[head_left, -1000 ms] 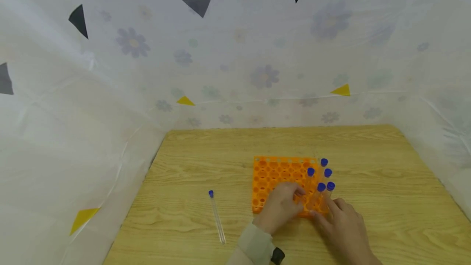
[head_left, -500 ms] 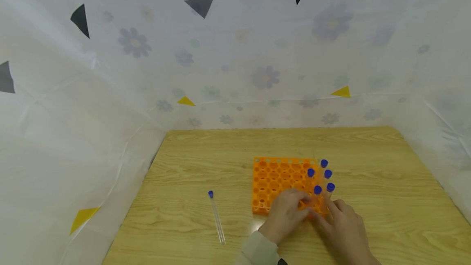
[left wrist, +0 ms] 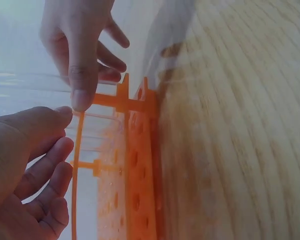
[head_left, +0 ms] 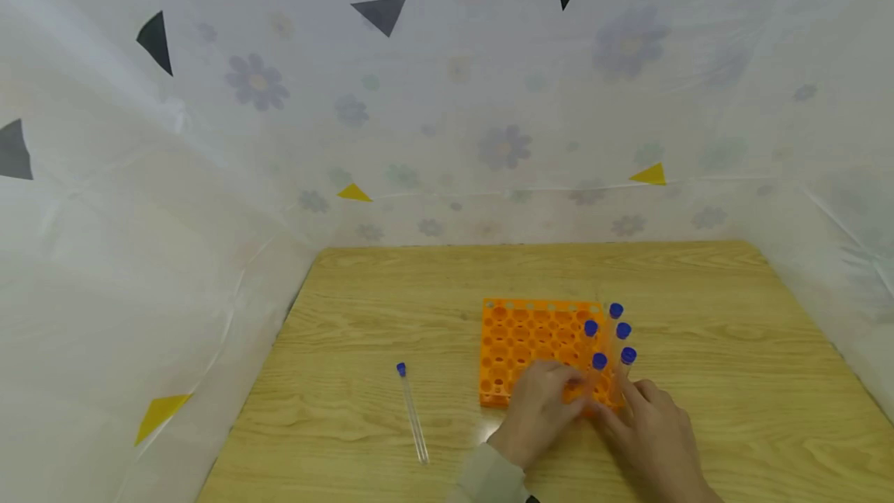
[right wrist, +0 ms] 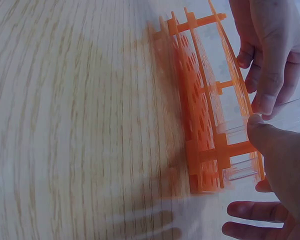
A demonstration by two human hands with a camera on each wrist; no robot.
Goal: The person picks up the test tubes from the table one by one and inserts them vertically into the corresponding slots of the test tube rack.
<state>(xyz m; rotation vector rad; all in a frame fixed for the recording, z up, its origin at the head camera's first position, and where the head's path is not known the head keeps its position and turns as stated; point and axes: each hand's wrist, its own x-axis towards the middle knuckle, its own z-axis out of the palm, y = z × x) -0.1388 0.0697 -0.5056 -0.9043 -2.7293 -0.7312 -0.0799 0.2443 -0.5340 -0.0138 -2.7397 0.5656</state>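
Note:
An orange test tube rack (head_left: 521, 334) stands on the wooden table, its top full of round holes. Several clear test tubes with blue caps (head_left: 623, 331) stand upright at its right end. My left hand (head_left: 538, 411) is at the rack's front edge and pinches one clear test tube (head_left: 598, 362) between thumb and fingertips; its lower part is hidden by the fingers. My right hand (head_left: 655, 427) holds the rack's front right corner, its thumb (right wrist: 262, 134) on the upper plate's edge. The other right fingers spread beside the rack's end in the right wrist view.
Another blue-capped test tube (head_left: 414, 419) lies on the wooden table (head_left: 349, 317) left of the rack. Pale flowered sheeting (head_left: 447, 99) with dark and yellow triangles encloses the table at the back and sides.
My left hand has moved slightly right and toward the front edge. The pinched tube's cap has shifted a little left and nearer. My right hand stays at the rack's corner.

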